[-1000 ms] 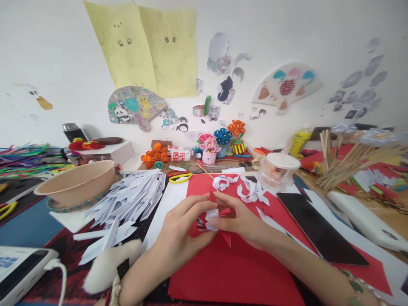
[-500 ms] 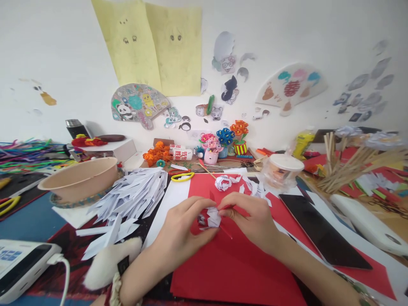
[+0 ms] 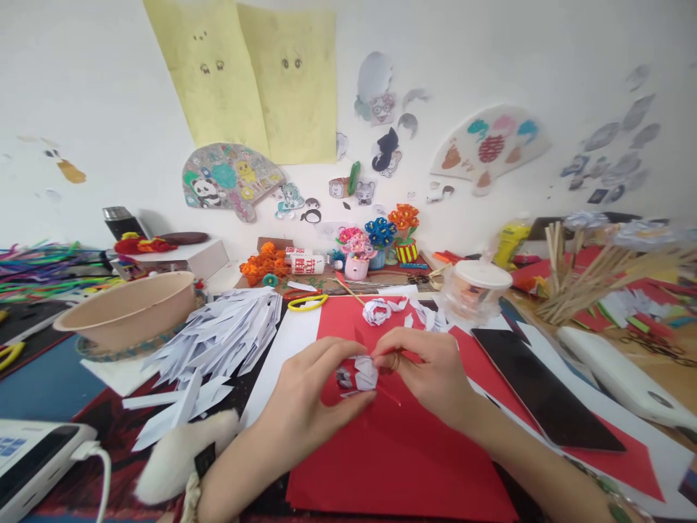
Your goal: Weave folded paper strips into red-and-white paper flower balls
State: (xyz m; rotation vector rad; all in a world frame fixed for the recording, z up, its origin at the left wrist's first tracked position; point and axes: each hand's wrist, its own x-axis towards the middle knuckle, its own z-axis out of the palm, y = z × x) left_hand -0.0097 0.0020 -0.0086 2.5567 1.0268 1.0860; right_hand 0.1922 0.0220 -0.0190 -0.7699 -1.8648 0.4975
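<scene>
My left hand (image 3: 308, 399) and my right hand (image 3: 430, 370) meet over a large red paper sheet (image 3: 403, 465). Together they pinch a small folded piece of red and white paper (image 3: 360, 374). The left fingers curl around its left side and the right fingertips press its right edge. A finished white paper rosette (image 3: 377, 311) lies just beyond the hands, with curled white scraps (image 3: 430, 317) beside it.
A pile of white paper strips (image 3: 218, 338) lies left, beside a tan bowl (image 3: 128, 309). Yellow-handled scissors (image 3: 308, 301), a clear lidded jar (image 3: 475, 289), wooden sticks (image 3: 588, 280), a black sheet (image 3: 539, 388) and a white device (image 3: 33, 457) surround the red sheet.
My right hand has drawn in closer to the left and turned its fingers over the folded piece; the red points that stuck out below it are now tucked in.
</scene>
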